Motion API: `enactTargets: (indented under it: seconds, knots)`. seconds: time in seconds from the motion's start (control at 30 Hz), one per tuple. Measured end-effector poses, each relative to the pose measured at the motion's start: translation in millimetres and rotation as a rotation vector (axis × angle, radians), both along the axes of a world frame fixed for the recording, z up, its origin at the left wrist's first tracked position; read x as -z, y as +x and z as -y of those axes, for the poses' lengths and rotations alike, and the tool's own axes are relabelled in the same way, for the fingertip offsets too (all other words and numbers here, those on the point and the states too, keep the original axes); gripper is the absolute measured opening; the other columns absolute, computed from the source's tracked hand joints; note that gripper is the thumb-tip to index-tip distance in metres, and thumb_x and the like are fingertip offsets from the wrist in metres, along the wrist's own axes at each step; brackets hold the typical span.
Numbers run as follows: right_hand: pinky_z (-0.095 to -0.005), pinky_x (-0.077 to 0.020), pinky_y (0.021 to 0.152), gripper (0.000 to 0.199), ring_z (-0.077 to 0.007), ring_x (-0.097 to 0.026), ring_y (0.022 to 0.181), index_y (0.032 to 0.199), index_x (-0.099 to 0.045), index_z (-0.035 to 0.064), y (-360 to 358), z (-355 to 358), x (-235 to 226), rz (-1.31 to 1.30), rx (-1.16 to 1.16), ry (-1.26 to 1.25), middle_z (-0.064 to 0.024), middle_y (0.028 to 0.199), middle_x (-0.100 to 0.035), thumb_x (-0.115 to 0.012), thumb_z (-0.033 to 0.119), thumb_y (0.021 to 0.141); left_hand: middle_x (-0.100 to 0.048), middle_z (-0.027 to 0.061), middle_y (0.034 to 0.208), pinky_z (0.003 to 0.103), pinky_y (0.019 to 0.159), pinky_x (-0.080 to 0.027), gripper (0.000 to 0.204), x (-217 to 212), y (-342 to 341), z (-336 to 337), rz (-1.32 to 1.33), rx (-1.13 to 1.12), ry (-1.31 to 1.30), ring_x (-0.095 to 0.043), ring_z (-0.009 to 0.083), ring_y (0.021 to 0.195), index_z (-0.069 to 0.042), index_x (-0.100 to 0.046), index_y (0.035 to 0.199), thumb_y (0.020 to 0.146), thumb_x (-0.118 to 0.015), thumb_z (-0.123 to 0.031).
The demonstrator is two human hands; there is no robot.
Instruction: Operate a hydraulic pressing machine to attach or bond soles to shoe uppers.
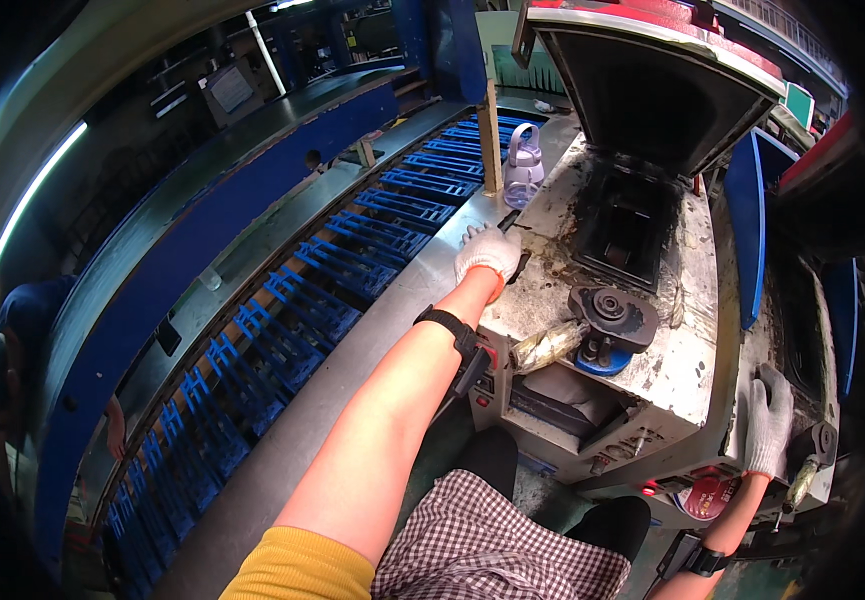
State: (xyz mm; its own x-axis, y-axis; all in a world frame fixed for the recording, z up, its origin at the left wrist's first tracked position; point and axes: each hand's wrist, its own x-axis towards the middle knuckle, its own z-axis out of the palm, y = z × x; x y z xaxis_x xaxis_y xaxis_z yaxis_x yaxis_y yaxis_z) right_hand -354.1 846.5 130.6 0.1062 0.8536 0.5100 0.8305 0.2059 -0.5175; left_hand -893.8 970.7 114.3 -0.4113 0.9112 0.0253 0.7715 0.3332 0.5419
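Observation:
My left hand [486, 253], in a white knit glove, lies with fingers spread on the left edge of a grimy metal-topped machine [553, 230]. Close to its fingers is a small dark piece [510, 220]; the hand does not appear to grip it. Over on the right, my gloved right hand [771, 420] rests with fingers stretched out on the worn top of a second machine [753, 375]. Between my hands, a dark metal block [613, 312] sits on a blue base, with a tape-wrapped handle [550, 346] pointing left.
A hinged lid [643, 90] stands raised over a dark rectangular recess [628, 225]. A lilac bottle [524, 165] stands behind my left hand. Blue slatted bars [283, 300] run along the left. Another person's hand [116, 428] shows at far left. Blue panels [748, 230] flank the right machine.

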Motion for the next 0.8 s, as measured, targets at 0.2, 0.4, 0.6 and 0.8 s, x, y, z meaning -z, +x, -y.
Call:
enactTargets:
  seconds: [0.2, 0.4, 0.6, 0.8]
  knots:
    - [-0.0395, -0.0453, 0.105, 0.031, -0.0318, -0.062, 0.117, 0.123, -0.067, -0.0002, 1.4, -0.8, 0.5, 0.012, -0.015, 0.01, -0.0171, 0.124, -0.068, -0.064, 0.01, 0.094, -0.037, 0.0355, 0.154, 0.046, 0.122, -0.03, 0.073, 1.8, 0.5, 1.3, -0.102, -0.052, 0.028, -0.038, 0.045, 0.145, 0.006, -0.04, 0.151, 0.099, -0.035, -0.044]
    - [-0.0392, -0.0451, 0.105, 0.031, -0.0318, -0.062, 0.117, 0.123, -0.067, -0.0001, -1.1, 0.8, -1.0, 0.021, 0.003, 0.005, -0.0168, 0.124, -0.068, -0.064, 0.01, 0.094, -0.047, 0.032, 0.149, 0.044, 0.119, -0.035, 0.069, 2.3, 5.9, 2.5, -0.181, -0.094, 0.031, -0.048, 0.0421, 0.139, 0.002, -0.046, 0.149, 0.1, -0.029, -0.043]
    - [-0.0389, -0.0446, 0.106, 0.031, -0.0314, -0.062, 0.118, 0.124, -0.066, 0.0, -1.3, 0.9, -0.6, -0.008, -0.002, -0.008, -0.0167, 0.125, -0.068, -0.063, 0.009, 0.094, -0.046, 0.0333, 0.149, 0.045, 0.119, -0.035, 0.069, 3.1, 4.7, 1.0, -0.187, -0.085, 0.026, -0.047, 0.0432, 0.139, 0.002, -0.046, 0.149, 0.1, -0.029, -0.043]
    - [-0.0389, -0.0442, 0.107, 0.033, -0.0314, -0.061, 0.119, 0.126, -0.066, 0.0002, -0.3, 0.5, 0.0, -0.036, -0.011, -0.006, -0.0166, 0.126, -0.068, -0.062, 0.009, 0.094, -0.045, 0.0332, 0.15, 0.044, 0.12, -0.034, 0.069, 5.1, 4.7, -0.2, -0.18, -0.089, 0.034, -0.046, 0.0429, 0.14, 0.002, -0.045, 0.15, 0.1, -0.03, -0.043]
